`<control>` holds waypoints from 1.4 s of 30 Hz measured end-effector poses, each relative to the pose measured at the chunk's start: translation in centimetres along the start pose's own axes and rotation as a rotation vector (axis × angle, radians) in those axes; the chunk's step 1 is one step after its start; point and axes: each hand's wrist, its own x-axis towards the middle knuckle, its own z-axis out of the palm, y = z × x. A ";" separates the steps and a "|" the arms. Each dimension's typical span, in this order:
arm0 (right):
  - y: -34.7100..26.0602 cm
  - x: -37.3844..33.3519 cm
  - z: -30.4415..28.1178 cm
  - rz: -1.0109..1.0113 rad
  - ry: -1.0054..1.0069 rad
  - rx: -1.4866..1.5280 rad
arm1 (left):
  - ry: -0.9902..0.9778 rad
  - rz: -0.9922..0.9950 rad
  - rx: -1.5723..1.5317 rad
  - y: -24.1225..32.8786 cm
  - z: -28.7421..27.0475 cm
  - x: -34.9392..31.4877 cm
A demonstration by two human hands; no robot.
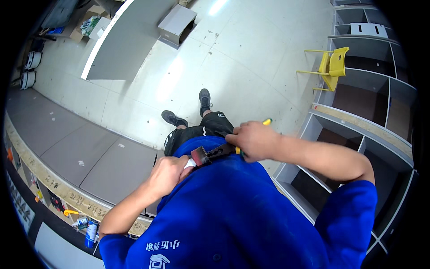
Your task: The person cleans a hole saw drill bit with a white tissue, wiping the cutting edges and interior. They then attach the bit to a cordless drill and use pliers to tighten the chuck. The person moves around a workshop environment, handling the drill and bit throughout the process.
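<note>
In front of my waist, my right hand (256, 141) is closed round a tool with a yellow-and-green handle (267, 122). A dark flat blade (222, 150) with holes, which looks like a scraper's, reaches left from that hand. Its left end meets a worn red-and-dark block (199, 156); I cannot tell whether they are joined. My left hand (170, 173) is closed, and a small white piece (190, 163), perhaps cloth or paper, shows at its fingers beside the block. The fingers hide most of what it grips.
Grey cabinet panels (96, 148) run along my left, with bottles (91, 234) and tools beyond their edge. Open shelving units (354, 130) stand at my right, near a yellow chair (331, 69). Ahead are a large grey panel (130, 42) and a grey box (177, 24) on the floor.
</note>
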 end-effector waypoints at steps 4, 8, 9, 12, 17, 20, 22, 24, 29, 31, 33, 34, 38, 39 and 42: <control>-2.1 -0.9 0.3 0.096 -0.025 0.023 | 0.029 -0.163 -0.047 1.9 0.0 -0.7; -3.2 -1.3 -0.4 0.138 -0.071 0.035 | -0.009 -0.231 -0.029 2.6 -0.4 -0.9; -3.3 -1.4 -0.2 0.138 -0.056 0.036 | -0.020 -0.227 -0.002 2.6 -0.4 -1.0; -3.7 -1.5 0.1 0.152 -0.051 0.043 | -0.038 -0.218 0.045 2.7 -0.5 -1.3; -2.7 -1.6 1.0 0.071 0.045 -0.029 | -0.006 -0.022 -0.014 0.7 0.1 -1.4; -0.9 -1.2 0.6 -0.051 0.065 -0.002 | -0.113 0.205 -0.091 -1.6 0.0 -0.5; 0.2 -0.7 0.2 -0.104 0.088 -0.023 | -0.105 0.272 -0.041 -1.6 -0.2 0.2; 0.9 -0.6 0.1 -0.151 0.117 -0.032 | -0.097 0.326 -0.022 -1.5 -0.2 0.5; 1.8 -0.6 1.0 -0.217 0.148 -0.026 | -0.069 0.363 -0.090 -1.7 0.7 0.5; 1.8 -0.6 1.3 -0.210 0.169 -0.016 | -0.063 0.349 -0.078 -1.5 0.7 0.4; 1.7 -0.6 1.8 -0.177 0.197 0.006 | -0.047 0.293 -0.042 -1.2 0.7 0.2; 1.1 -1.0 2.3 -0.146 0.213 0.022 | -0.035 0.246 -0.014 -0.8 0.8 -0.3; -1.4 -1.5 3.4 -0.007 0.236 0.030 | 0.037 0.040 -0.011 0.8 1.0 -2.0; -1.9 -1.6 3.6 0.018 0.227 0.035 | 0.039 0.004 -0.025 0.9 1.1 -2.1; -3.0 -1.8 3.3 0.088 0.172 0.044 | 0.039 -0.082 -0.049 1.0 0.9 -2.4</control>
